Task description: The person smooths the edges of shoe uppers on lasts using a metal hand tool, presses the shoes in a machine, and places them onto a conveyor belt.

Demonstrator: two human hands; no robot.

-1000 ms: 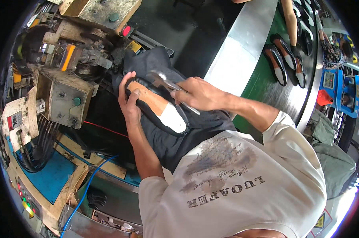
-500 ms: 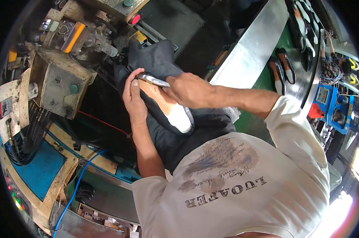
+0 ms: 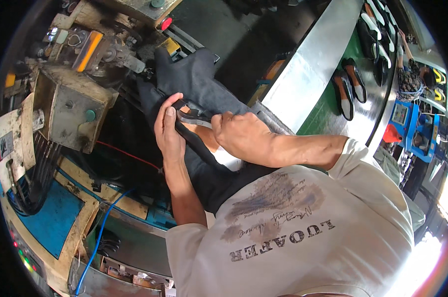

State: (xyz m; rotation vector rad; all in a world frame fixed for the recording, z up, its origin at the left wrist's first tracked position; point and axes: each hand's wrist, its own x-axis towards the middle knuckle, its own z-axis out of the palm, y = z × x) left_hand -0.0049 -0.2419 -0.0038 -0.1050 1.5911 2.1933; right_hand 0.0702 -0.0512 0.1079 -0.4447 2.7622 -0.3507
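Note:
A black shoe upper with a tan and white sole side point(image 3: 207, 137) rests across my lap, on dark cloth point(image 3: 199, 74). My left hand point(image 3: 168, 131) wraps round its far end, thumb and fingers pressed at the edge. In my closed right hand point(image 3: 244, 134) is a metal hand tool with a curved head point(image 3: 194, 118), like pincers. The tool's head lies on the shoe's far end, close to my left thumb. My right fist hides the handle and part of the sole side.
Grimy machinery with a control box point(image 3: 75, 111) stands at left, a red button point(image 3: 166, 23) beyond it. A blue hose point(image 3: 101, 232) hangs at lower left. On the right, a metal-edged green bench point(image 3: 319, 111) carries several black shoes point(image 3: 345, 94). A blue frame point(image 3: 414, 131) stands farther right.
My right hand and the tool have swung nearer to me, with the tool's curved head now at the shoe's far end. My left hand stays on that end.

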